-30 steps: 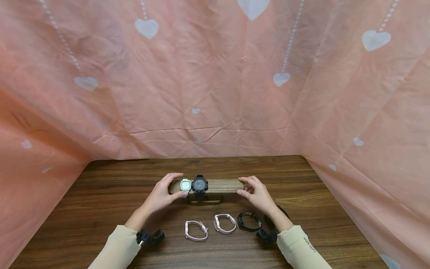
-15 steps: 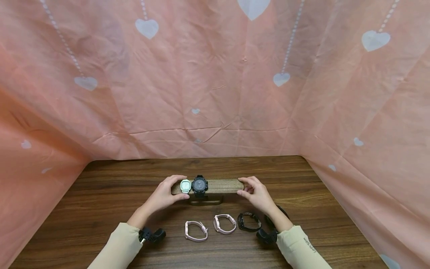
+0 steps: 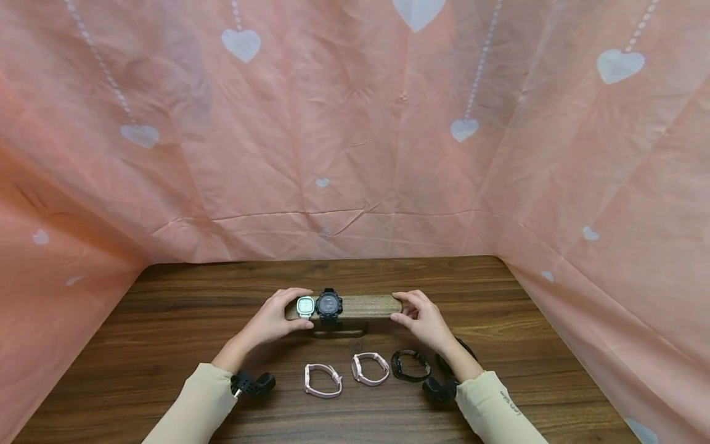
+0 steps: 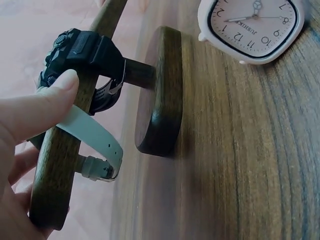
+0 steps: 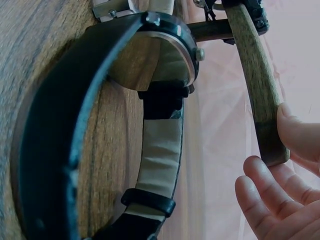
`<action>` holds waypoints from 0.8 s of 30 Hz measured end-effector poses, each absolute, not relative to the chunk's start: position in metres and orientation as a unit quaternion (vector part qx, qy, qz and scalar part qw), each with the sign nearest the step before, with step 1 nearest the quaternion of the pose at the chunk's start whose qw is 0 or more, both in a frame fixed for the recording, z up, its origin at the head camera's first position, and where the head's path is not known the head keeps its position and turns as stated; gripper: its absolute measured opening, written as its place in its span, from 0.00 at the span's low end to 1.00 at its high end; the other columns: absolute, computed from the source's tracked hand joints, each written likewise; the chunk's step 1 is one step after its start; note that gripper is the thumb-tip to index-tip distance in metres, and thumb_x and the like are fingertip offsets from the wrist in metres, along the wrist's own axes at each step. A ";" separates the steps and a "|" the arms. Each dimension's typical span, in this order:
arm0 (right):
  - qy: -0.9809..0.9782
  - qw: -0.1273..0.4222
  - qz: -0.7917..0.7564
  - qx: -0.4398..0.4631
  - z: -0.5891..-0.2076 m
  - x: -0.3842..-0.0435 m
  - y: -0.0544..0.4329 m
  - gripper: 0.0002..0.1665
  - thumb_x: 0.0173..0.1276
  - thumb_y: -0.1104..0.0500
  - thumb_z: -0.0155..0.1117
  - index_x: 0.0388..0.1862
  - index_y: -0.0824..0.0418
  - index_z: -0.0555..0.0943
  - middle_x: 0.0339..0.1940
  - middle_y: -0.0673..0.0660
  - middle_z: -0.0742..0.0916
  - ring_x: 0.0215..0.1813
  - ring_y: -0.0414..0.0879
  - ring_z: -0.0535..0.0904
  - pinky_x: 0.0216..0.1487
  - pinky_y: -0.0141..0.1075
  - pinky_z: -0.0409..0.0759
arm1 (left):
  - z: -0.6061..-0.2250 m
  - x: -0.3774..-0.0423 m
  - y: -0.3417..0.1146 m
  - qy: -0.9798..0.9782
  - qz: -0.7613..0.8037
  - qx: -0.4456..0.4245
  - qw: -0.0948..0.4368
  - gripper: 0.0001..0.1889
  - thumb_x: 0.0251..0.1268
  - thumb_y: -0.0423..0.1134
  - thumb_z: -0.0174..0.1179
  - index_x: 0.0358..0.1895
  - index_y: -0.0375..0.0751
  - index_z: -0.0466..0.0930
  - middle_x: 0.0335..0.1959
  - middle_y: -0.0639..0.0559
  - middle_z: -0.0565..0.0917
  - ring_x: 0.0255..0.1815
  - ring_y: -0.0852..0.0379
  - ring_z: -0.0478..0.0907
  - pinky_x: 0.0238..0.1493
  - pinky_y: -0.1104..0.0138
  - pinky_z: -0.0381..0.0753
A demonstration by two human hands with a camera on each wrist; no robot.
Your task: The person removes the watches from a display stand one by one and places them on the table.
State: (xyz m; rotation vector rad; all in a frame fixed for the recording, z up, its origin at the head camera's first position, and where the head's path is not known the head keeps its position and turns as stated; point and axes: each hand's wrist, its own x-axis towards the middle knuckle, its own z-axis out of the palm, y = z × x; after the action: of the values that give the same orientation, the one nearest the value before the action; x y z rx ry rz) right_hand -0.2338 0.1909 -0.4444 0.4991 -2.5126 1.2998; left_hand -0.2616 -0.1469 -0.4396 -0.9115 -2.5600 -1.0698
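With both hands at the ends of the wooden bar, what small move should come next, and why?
Probably slide the white watch a little further along the wooden bar toward the black watch. The left hand has its grip on it near that end, while the right hand steadies the other end.

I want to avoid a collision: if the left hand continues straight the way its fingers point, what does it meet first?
Probably the white square-faced watch on the wooden stand bar; the left hand already grips that bar's end beside it, though depth is unclear.
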 end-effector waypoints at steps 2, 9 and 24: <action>-0.867 0.134 0.448 0.173 -0.445 -0.234 0.191 0.25 0.53 0.65 0.72 0.51 0.65 0.79 0.41 0.54 0.79 0.34 0.42 0.76 0.34 0.32 0.78 | -0.440 -0.262 -0.147 -0.872 -0.362 -0.310 0.108 0.32 0.41 0.43 0.75 0.55 0.41 0.76 0.51 0.51 0.79 0.50 0.50 0.72 0.50 0.54 0.72; -0.867 0.132 0.448 0.174 -0.444 -0.234 0.191 0.25 0.52 0.65 0.72 0.51 0.64 0.79 0.41 0.55 0.79 0.34 0.44 0.77 0.34 0.33 0.78 | -0.441 -0.264 -0.146 -0.874 -0.355 -0.316 0.105 0.32 0.42 0.42 0.75 0.55 0.40 0.76 0.52 0.50 0.79 0.50 0.49 0.72 0.50 0.54 0.72; -0.869 0.126 0.448 0.170 -0.444 -0.234 0.191 0.24 0.53 0.66 0.71 0.52 0.64 0.79 0.42 0.55 0.79 0.35 0.46 0.77 0.35 0.37 0.79 | -0.442 -0.263 -0.147 -0.879 -0.346 -0.309 0.112 0.30 0.43 0.43 0.74 0.54 0.44 0.76 0.50 0.51 0.80 0.49 0.52 0.73 0.47 0.56 0.73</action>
State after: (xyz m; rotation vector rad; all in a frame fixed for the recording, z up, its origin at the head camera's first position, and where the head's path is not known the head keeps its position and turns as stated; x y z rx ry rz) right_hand -0.2342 0.1907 -0.4441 0.4964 -2.5294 1.3047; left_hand -0.2632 -0.1467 -0.4417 -0.9070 -2.5795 -1.0154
